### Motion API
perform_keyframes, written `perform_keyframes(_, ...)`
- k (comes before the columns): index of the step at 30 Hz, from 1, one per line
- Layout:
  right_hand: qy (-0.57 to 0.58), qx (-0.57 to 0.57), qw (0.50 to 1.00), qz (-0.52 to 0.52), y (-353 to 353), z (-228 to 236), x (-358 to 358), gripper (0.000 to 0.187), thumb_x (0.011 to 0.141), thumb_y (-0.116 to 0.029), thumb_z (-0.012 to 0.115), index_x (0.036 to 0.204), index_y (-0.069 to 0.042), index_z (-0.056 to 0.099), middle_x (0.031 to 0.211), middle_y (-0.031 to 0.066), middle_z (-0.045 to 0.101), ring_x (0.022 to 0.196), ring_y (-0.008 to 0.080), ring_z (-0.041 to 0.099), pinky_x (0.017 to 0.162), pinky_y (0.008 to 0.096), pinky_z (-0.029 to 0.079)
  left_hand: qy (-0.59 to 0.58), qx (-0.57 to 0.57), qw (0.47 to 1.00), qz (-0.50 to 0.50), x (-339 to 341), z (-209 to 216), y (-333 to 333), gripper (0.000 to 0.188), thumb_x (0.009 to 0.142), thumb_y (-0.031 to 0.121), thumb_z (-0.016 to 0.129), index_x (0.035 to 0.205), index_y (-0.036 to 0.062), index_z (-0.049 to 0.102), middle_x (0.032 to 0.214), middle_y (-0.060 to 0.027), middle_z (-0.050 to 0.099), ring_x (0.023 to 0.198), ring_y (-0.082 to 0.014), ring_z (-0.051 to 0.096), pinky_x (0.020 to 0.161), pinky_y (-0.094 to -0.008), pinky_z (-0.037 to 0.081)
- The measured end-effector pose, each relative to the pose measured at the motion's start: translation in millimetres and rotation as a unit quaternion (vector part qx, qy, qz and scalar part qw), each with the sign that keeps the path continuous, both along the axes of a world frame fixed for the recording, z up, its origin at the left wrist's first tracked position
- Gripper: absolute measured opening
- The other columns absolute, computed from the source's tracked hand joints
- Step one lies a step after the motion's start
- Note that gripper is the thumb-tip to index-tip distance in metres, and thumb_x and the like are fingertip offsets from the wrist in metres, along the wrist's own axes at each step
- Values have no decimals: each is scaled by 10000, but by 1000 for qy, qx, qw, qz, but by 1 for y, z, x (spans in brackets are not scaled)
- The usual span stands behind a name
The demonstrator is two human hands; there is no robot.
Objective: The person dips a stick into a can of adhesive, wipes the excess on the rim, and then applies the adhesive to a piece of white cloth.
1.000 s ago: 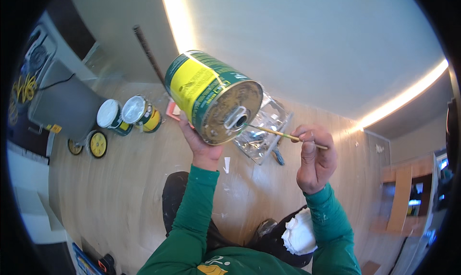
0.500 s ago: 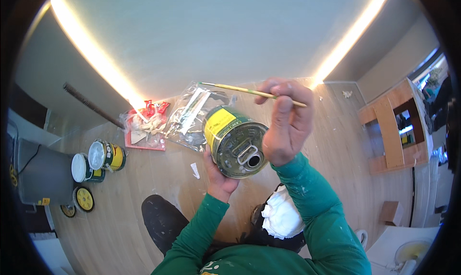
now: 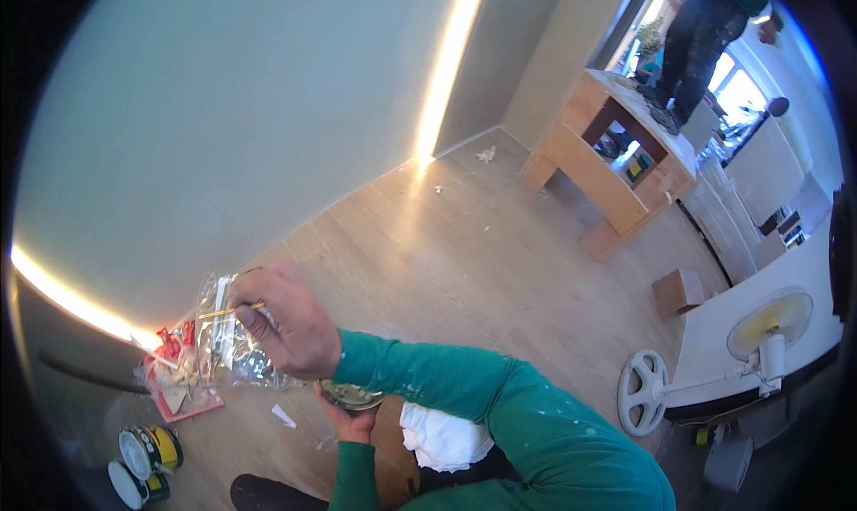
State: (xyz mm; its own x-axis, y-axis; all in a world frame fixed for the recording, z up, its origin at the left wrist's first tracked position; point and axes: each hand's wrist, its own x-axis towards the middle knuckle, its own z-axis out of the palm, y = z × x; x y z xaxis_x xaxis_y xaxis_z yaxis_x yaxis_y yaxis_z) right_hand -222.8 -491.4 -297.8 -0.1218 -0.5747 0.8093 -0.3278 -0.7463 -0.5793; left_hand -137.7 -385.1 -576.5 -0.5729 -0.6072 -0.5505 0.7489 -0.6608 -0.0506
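My right hand [image 3: 287,322] is closed in a pinch on a thin paintbrush [image 3: 219,314] with a yellowish handle, only part of which shows. It is held out over a clear plastic bag [image 3: 253,365] near the wall. Below the right wrist, my left hand [image 3: 351,423] grips a metal paint can [image 3: 354,397]. Only a strip of the can's lid shows past my right hand and green sleeve. A crumpled white cloth [image 3: 446,437] rests on my leg, beside the left hand.
A red tray [image 3: 198,407] with scraps and two paint buckets [image 3: 165,446] stand at left. On a wooden stand [image 3: 594,176] at far right, another person [image 3: 705,42] is upright. A white fan [image 3: 772,328] and a small wooden box [image 3: 678,290] are at right.
My view has swung right, bringing the other person and the fan into sight. The paint can has gone mostly behind my right hand and sleeve. Both hands keep their holds.
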Motion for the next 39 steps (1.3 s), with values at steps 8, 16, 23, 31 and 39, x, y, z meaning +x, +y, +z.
perform_keyframes(8, 21, 0, 1000, -7, 4, -8, -3, 113, 924, -51, 648, 1007, -51, 571, 926, 98, 591, 859, 308, 558, 811, 415, 425, -23, 17, 1000, 9, 9, -30, -2, 857, 817, 741, 574, 1462, 180, 512, 1516, -132, 486, 1362, -392, 466, 1121, -642, 353)
perform_keyframes(16, 17, -6, 1000, 19, 9, -5, -7, 131, 906, -33, 668, 995, -40, 572, 940, 100, 596, 853, 307, 569, 822, 418, 436, -26, 19, 999, 39, 9, -59, 3, 821, 840, 735, 580, 1446, 183, 526, 1489, -103, 518, 1344, -368, 487, 1108, -619, 379)
perform_keyframes(23, 19, -31, 999, -1, -10, -18, 3, 238, 831, 20, 712, 1043, -40, 622, 1005, 125, 650, 919, 349, 619, 867, 447, 469, 31, 52, 997, 51, -1, -40, 3, 740, 906, 699, 509, 1437, 183, 533, 1502, -89, 511, 1371, -360, 459, 1146, -615, 327)
perform_keyframes(31, -17, 74, 997, 14, 6, -11, -1, 155, 877, -12, 732, 1018, -29, 671, 999, 119, 705, 938, 301, 644, 838, 386, 511, -13, 33, 999, 41, 8, -37, -3, 897, 862, 800, 434, 1539, 212, 406, 1571, -119, 421, 1433, -410, 390, 1139, -687, 289)
perform_keyframes(39, -45, 95, 993, 52, 7, -17, -14, 102, 955, -40, 678, 1044, 3, 652, 1004, 117, 709, 971, 248, 645, 847, 342, 520, -41, 7, 997, 61, 3, -41, 0, 865, 943, 791, 231, 1541, 187, 393, 1527, -168, 460, 1360, -441, 477, 1100, -647, 385)
